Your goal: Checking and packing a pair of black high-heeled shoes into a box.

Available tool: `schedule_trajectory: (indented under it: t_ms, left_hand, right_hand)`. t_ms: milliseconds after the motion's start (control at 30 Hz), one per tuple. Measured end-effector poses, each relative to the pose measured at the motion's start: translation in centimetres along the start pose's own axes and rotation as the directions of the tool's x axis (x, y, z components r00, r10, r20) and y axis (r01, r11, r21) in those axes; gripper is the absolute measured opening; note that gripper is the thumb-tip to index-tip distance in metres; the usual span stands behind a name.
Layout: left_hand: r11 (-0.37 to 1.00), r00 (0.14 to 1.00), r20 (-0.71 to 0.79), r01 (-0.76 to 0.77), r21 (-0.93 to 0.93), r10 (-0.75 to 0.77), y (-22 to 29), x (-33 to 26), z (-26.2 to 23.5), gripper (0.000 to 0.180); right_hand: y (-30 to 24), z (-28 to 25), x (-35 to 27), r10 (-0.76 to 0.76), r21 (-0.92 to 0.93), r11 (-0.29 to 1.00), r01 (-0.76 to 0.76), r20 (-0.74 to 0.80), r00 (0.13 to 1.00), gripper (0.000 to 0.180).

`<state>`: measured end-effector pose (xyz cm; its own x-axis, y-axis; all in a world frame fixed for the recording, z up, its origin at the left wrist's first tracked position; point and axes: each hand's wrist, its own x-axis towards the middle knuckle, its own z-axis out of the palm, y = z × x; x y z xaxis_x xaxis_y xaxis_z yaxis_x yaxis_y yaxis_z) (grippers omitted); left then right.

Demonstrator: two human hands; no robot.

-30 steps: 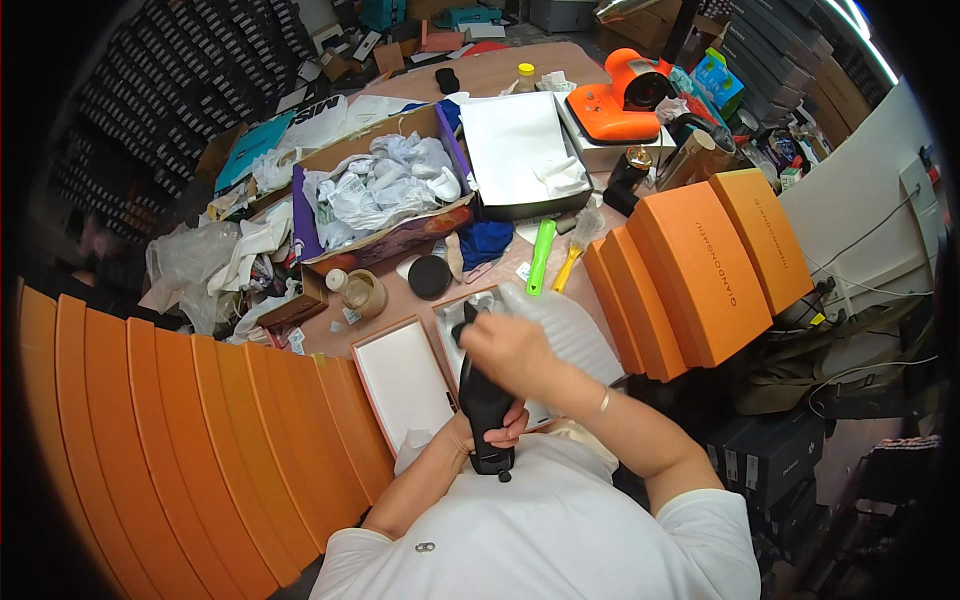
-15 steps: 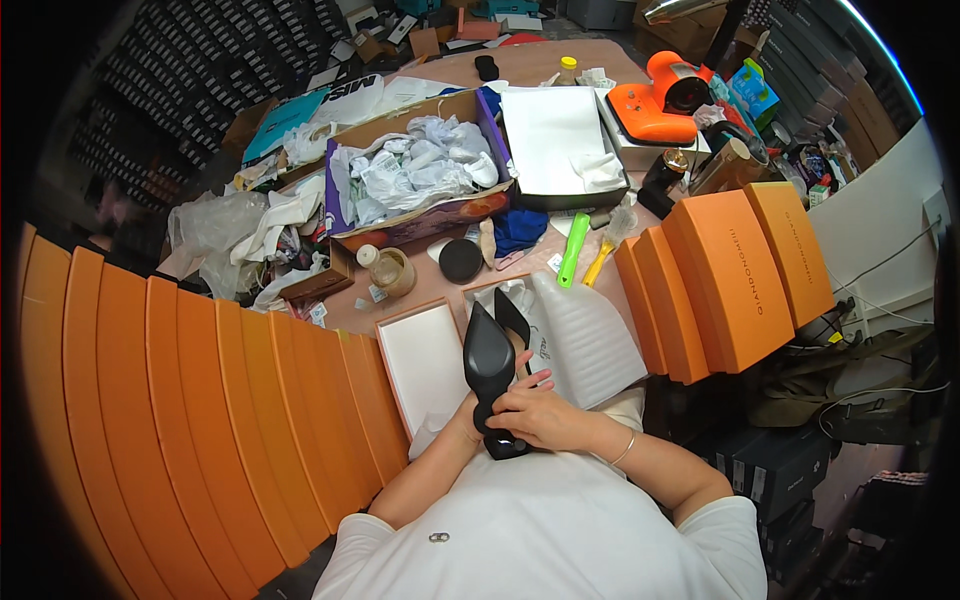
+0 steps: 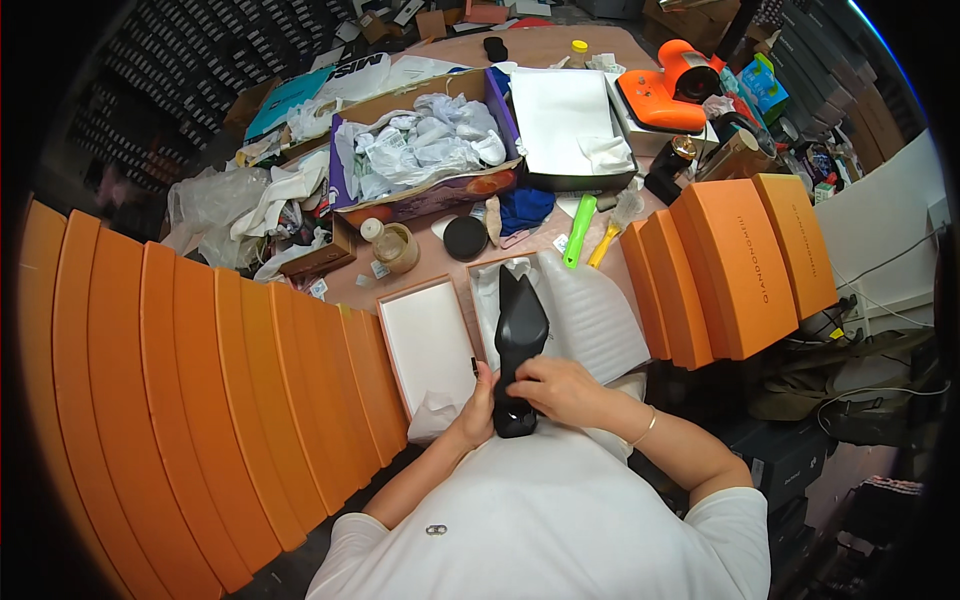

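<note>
A pair of black pointed-toe heeled shoes [image 3: 523,325] is held close against my white shirt, toes away from me, with one dark sole facing up. The second shoe shows only partly, behind the first on its left. My left hand [image 3: 480,408] grips the pair from the left, thumb up; a small black piece shows by its thumb tip. On the other side, my right hand [image 3: 562,390] has its fingers bent and pinched at the shoe's narrow waist. Just beyond lies an open shoe box [image 3: 476,285] with white paper, beside its pale-lined lid [image 3: 425,335].
White padded wrap [image 3: 590,315] spreads right of the box. Orange boxes [image 3: 190,400] line my left, and more orange boxes [image 3: 735,265] stand at right. Farther off are a carton of crumpled paper [image 3: 425,150], a glass jar [image 3: 393,248], a green-handled brush [image 3: 578,232] and a black round tin [image 3: 465,238].
The shoes have turned and shifted slightly right. My left hand now shows beside them with its thumb up, and my right hand has moved a little up and right along the sole.
</note>
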<state>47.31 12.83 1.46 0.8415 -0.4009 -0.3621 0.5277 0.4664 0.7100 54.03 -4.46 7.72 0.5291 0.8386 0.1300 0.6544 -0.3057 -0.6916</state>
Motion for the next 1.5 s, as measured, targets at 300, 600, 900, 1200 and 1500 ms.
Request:
schedule_trajectory:
  t_ms: [300, 600, 900, 1200, 1500]
  left_hand:
    - [0.992, 0.974, -0.203, -0.117, -0.052, 0.104, -0.3, 0.6, 0.4, 0.081]
    - [0.953, 0.903, -0.409, -0.226, -0.202, 0.128, 3.2, 2.0, 0.4, 0.073]
    - [0.94, 0.841, -0.496, -0.316, -0.127, 0.215, 4.7, 2.2, -0.7, 0.058]
    - [0.909, 0.751, -0.528, -0.242, 0.339, 0.397, 7.2, 1.0, -6.0, 0.049]
    - [0.366, 0.803, -0.4, 0.246, 0.897, 0.441, 1.9, -3.4, -8.2, 0.043]
  right_hand:
    - [0.8, 0.6, -1.4, 0.101, 0.065, 0.993, -0.096, -0.072, 0.992, 0.024]
    - [-2.1, -2.7, -0.8, 0.08, 0.095, 0.995, -0.043, -0.435, 0.897, 0.03]
    - [1.9, 0.0, -2.9, 0.16, -0.047, 0.98, -0.192, -0.387, 0.908, 0.035]
    - [5.6, -1.3, -5.3, 0.433, 0.028, 0.901, -0.432, -0.09, 0.897, 0.031]
    - [5.3, -1.6, -5.9, 0.541, 0.171, 0.841, -0.513, -0.235, 0.808, 0.034]
